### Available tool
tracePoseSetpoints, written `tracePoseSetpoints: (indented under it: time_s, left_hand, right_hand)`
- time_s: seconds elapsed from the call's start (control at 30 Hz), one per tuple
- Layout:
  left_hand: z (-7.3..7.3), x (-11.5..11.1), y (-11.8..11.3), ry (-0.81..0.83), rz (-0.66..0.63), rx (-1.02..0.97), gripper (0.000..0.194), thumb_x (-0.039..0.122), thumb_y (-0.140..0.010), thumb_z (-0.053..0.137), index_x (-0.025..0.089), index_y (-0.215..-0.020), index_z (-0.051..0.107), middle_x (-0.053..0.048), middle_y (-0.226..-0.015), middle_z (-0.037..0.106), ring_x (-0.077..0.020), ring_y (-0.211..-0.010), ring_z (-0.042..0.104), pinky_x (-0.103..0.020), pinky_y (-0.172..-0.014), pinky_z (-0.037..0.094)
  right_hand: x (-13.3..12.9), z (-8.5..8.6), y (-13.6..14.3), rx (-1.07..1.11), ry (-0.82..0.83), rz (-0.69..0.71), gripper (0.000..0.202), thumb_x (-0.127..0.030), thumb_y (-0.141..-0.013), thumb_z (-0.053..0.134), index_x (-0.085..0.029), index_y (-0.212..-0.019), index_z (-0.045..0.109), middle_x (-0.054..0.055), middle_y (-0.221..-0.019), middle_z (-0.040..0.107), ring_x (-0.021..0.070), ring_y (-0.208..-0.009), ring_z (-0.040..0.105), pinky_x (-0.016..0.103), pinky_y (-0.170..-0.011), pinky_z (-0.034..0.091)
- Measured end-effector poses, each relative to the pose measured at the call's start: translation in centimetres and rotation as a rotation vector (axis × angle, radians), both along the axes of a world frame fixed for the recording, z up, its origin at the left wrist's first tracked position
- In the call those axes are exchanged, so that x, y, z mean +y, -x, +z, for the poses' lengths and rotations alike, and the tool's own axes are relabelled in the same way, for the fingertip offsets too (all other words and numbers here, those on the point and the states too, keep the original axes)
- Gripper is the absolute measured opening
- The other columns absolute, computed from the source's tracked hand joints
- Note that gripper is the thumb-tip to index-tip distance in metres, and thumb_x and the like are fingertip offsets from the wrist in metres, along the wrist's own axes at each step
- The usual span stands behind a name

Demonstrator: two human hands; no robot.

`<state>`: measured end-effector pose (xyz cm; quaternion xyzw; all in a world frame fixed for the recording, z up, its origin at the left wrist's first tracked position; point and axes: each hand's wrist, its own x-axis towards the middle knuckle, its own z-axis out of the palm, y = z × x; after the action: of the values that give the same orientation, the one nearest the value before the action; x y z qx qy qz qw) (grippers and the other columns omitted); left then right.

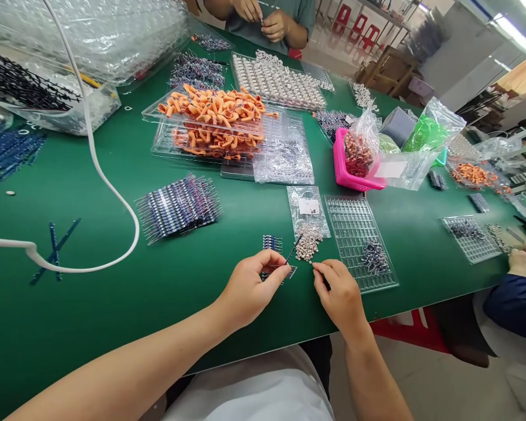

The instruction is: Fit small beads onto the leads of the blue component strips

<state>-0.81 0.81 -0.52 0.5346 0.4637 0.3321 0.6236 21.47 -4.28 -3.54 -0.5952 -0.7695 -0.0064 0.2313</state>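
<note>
My left hand (252, 283) pinches a thin dark blue stick (293, 249) that points up and to the right. Under and behind its fingers lie small strips with short wires (272, 242). To the right, my right hand (339, 292) has its thumb and forefinger close together at the near edge of a pile of small beige beads (307, 244). Whether a bead is between those fingertips is too small to tell. A clear plastic bag with a white label (308, 207) lies just behind the beads. Right of them is a clear ribbed tray (348, 225) with a heap of small wired parts (375, 258).
Blue wired strips (179, 207) are stacked at left, near a white cable (114, 190). Trays of orange parts (219, 120) and a pink basket (339, 161) stand farther back. One person's hands (267, 20) are across the table; another's sleeve (515, 307) is at right.
</note>
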Motion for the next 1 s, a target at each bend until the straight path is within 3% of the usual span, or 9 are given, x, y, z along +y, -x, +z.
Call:
tracePoseSetpoints:
  time_s: [0.43, 0.67, 0.77, 0.9, 1.0]
  left_hand:
    - [-0.4, 0.0, -0.1, 0.021, -0.026, 0.003, 0.019, 0.037, -0.089, 0.065, 0.019, -0.082, 0.064, -0.002, -0.08, 0.068, -0.0172, -0.077, 0.063, -0.028, -0.074, 0.051]
    - [-0.2, -0.2, -0.1, 0.007, -0.044, 0.021, 0.019, 0.037, -0.087, 0.065, 0.019, -0.081, 0.065, -0.003, -0.079, 0.069, -0.0175, -0.075, 0.063, -0.029, -0.073, 0.051]
    - [-0.1, -0.3, -0.1, 0.007, -0.085, 0.026, 0.018, 0.036, -0.088, 0.064, 0.019, -0.083, 0.067, -0.005, -0.087, 0.074, -0.0205, -0.084, 0.069, -0.031, -0.078, 0.053]
    - [0.1, -0.9, -0.1, -0.02, -0.173, -0.091, 0.013, 0.031, -0.09, 0.065, 0.02, -0.083, 0.067, -0.007, -0.1, 0.078, -0.026, -0.114, 0.07, -0.037, -0.099, 0.052]
    - [0.2, -1.4, -0.1, -0.015, -0.193, -0.183, 0.01, 0.029, -0.09, 0.067, 0.02, -0.084, 0.066, -0.008, -0.105, 0.079, -0.0273, -0.12, 0.068, -0.04, -0.104, 0.051]
  right_hand:
    - [0.6, 0.1, 0.1, -0.069, 0.008, 0.032, 0.017, -0.015, -0.098, 0.054, -0.017, -0.107, 0.068, 0.009, -0.094, 0.071, 0.0217, -0.086, 0.067, 0.035, -0.075, 0.056]
    - [1.7, -0.1, 0.3, 0.034, 0.059, -0.015, 0.014, -0.014, -0.095, 0.053, -0.019, -0.089, 0.065, 0.005, -0.082, 0.066, 0.0169, -0.073, 0.062, 0.03, -0.068, 0.051]
    - [1.1, 0.5, 0.9, 0.201, 0.07, -0.054, 0.014, -0.013, -0.091, 0.055, -0.02, -0.082, 0.063, 0.002, -0.077, 0.062, 0.014, -0.065, 0.056, 0.029, -0.063, 0.047]
    - [-0.7, 1.6, 2.2, 0.644, 0.161, -0.106, 0.01, -0.017, -0.09, 0.061, -0.021, -0.083, 0.065, 0.001, -0.079, 0.062, 0.0132, -0.065, 0.056, 0.026, -0.059, 0.047]
    - [-1.5, 1.5, 3.4, 0.879, 0.138, -0.117, 0.01, -0.019, -0.09, 0.063, -0.021, -0.081, 0.066, 0.001, -0.078, 0.061, 0.0139, -0.067, 0.058, 0.025, -0.057, 0.047]
